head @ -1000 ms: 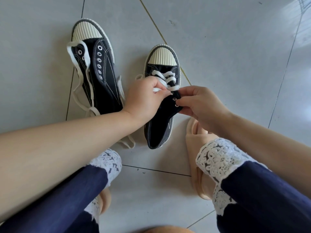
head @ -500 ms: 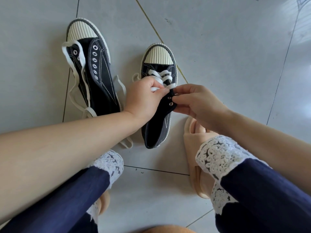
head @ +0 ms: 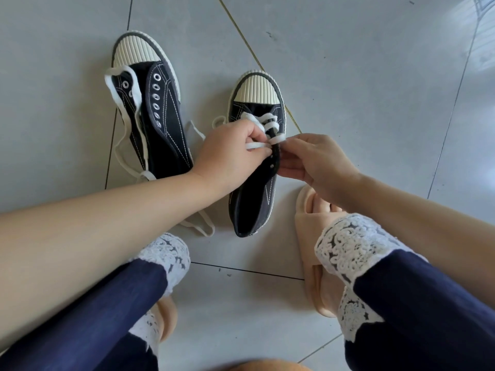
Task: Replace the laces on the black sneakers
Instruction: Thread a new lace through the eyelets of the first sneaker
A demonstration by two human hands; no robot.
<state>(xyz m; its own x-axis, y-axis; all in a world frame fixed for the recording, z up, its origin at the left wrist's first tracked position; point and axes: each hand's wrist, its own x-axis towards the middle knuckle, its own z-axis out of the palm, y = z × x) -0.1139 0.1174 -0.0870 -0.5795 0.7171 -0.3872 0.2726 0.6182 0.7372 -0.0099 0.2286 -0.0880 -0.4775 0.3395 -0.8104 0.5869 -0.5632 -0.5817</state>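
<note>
Sneaker (head: pixel 254 204) flat on floor tile (head: pixel 375 89), centre frame, toe cap pointing away, heel toward knees. White lace (head: pixel 263 121) crossed through the front eyelets only; rear eyelets bare. Left hand (head: pixel 230 153) curled tight, pinching a lace strand over the tongue. Right hand (head: pixel 313 162) curled, thumb and forefinger pinching lace at the right eyelet edge. Second sneaker (head: pixel 160 124) just left, apart from the first, unlaced, loose lace (head: pixel 138 99) draped along its left edge and trailing onto tile. Beige slipper (head: pixel 308 218) close beside the heel on the right; contact unclear. Open tile beyond both toe caps and far right; tight near knees.
</note>
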